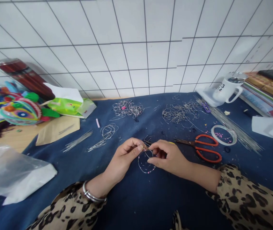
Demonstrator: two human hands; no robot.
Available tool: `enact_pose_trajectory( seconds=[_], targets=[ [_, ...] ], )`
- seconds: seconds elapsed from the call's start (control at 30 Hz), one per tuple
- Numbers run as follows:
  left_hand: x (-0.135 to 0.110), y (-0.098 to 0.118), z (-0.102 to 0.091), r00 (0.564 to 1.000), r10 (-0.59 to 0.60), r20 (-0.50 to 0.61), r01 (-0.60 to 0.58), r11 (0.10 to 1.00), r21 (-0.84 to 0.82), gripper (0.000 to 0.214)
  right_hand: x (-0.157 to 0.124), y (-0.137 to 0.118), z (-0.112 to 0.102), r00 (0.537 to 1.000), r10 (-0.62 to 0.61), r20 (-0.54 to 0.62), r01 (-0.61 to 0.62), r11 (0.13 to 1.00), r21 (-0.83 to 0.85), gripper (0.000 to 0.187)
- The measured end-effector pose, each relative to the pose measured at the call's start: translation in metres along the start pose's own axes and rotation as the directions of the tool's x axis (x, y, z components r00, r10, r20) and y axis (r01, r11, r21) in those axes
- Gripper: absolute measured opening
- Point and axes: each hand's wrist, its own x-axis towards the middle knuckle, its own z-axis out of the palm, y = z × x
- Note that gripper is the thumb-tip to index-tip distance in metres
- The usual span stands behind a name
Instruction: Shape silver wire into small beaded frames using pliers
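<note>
A thin wire ring strung with small pink beads hangs between my two hands, above the dark blue cloth. My left hand pinches its top between thumb and forefinger. My right hand is closed at the ring's upper right, fingertips on the wire where the ends cross; the exact grip is partly hidden. Just right of that hand lie orange-handled scissors, blades pointing toward it. A round clear dish holding pink beads sits beyond the scissors.
Tangled wire and another wire heap lie behind my hands. Straight wire bundles are at left, others at right. A white mug, books, a plastic bag and a dark red flask surround the workspace.
</note>
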Motion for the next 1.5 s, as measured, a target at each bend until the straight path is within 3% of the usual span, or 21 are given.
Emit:
enact_pose_trajectory(
  seconds=[0.23, 0.37, 0.53, 0.93, 1.5],
  targets=[
    [-0.0027, -0.0005, -0.0024, 1.0, 0.008, 0.007, -0.01, 0.98, 0.198, 0.011, 0.0011, 0.0026, -0.0038, 0.995, -0.101, 0.008, 0.102, 0.995, -0.019, 0.022],
    [-0.0036, 0.0007, -0.0028, 1.0, 0.018, 0.007, -0.019, 0.971, 0.237, 0.011, 0.0023, 0.0006, -0.0042, 0.998, -0.049, 0.047, 0.047, 0.998, 0.041, 0.02],
    [-0.0025, 0.0009, -0.0035, 0.999, 0.044, -0.009, -0.041, 0.974, 0.223, 0.01, 0.0015, 0.0022, 0.0008, 0.998, 0.056, 0.025, -0.059, 0.988, 0.145, 0.03],
    [-0.0027, 0.0017, -0.0037, 0.999, 0.032, -0.011, -0.029, 0.98, 0.196, 0.011, 0.0023, 0.0001, -0.0006, 0.993, 0.116, -0.021, -0.112, 0.986, 0.124, 0.014],
    [-0.0045, 0.0033, -0.0015, 0.999, 0.018, 0.029, -0.024, 0.968, 0.251, 0.011, -0.0004, -0.0017, -0.0003, 0.995, 0.046, -0.087, -0.041, 0.997, 0.066, 0.009]
  ],
)
